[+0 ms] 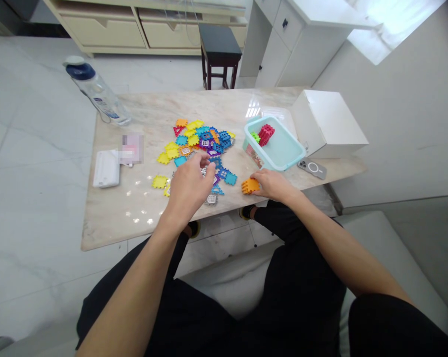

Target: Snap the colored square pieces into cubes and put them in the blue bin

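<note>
Over the near side of a loose heap of coloured plastic building tiles point(193, 140) hovers my left hand point(190, 182), thumb and fingers apart and no tile visible in them. The heap mixes yellow, blue, purple, orange, red and grey pieces, some hidden under that hand. At the table's near edge, my right hand point(274, 184) grips a stack of orange tiles point(249, 186) by its right side. Just beyond it stands a light-blue plastic basket point(286, 163), with a red tile stack point(266, 134) and some green tiles point(255, 137) in its left end.
On the marble-look table point(108, 218) stand a clear water bottle point(104, 101), a white pack point(107, 169) and a blurred pink packet point(132, 148) at left. A white box point(331, 124) and a grey phone point(313, 168) lie at right. A dark stool point(220, 42) is behind.
</note>
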`<act>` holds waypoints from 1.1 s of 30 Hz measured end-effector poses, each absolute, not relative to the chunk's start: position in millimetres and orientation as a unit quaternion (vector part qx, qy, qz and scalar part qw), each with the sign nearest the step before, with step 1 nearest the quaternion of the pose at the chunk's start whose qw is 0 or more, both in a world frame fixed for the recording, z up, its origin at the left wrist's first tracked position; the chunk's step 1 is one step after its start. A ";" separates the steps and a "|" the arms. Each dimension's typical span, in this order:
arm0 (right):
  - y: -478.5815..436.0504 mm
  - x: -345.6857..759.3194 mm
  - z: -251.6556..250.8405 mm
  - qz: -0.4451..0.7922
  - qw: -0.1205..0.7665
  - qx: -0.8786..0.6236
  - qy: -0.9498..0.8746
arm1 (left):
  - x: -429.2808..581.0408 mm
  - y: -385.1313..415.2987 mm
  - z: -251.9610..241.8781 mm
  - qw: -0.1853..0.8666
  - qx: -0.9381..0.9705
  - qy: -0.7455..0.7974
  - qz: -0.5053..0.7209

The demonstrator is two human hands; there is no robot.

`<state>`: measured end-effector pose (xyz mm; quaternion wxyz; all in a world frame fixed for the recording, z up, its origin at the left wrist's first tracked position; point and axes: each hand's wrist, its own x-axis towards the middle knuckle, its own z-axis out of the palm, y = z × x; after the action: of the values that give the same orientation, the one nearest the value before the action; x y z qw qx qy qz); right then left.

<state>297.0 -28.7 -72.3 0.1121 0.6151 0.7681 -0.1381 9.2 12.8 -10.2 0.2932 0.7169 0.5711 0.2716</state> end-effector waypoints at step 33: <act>-22.0 279.3 -116.6 -0.149 0.130 0.611 0.766 | 6.3 13.0 -9.6 0.273 0.732 0.561 0.275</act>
<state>279.3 -22.0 -116.6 0.1302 0.6111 0.7664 -0.1490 6.3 13.0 -9.6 0.2732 0.7317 0.5606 0.2753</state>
